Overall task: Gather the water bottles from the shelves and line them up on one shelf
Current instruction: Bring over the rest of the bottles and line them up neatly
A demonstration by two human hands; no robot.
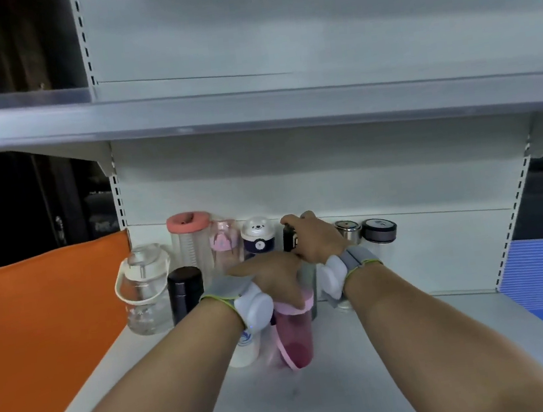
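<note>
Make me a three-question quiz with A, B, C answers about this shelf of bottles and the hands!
1. Where does the bear-face bottle stand?
A) back row
B) upper shelf
C) floor

2. What colour is the bottle under the left hand?
A) green
B) pink
C) yellow

3. What is the right hand doing?
A) hanging free
B) pointing up
C) holding a black bottle

Answers: 1 A, it stands against the back panel among the others. 2 B, the pink bottle shows below the palm. 3 C, its fingers wrap the black bottle's top.
</note>
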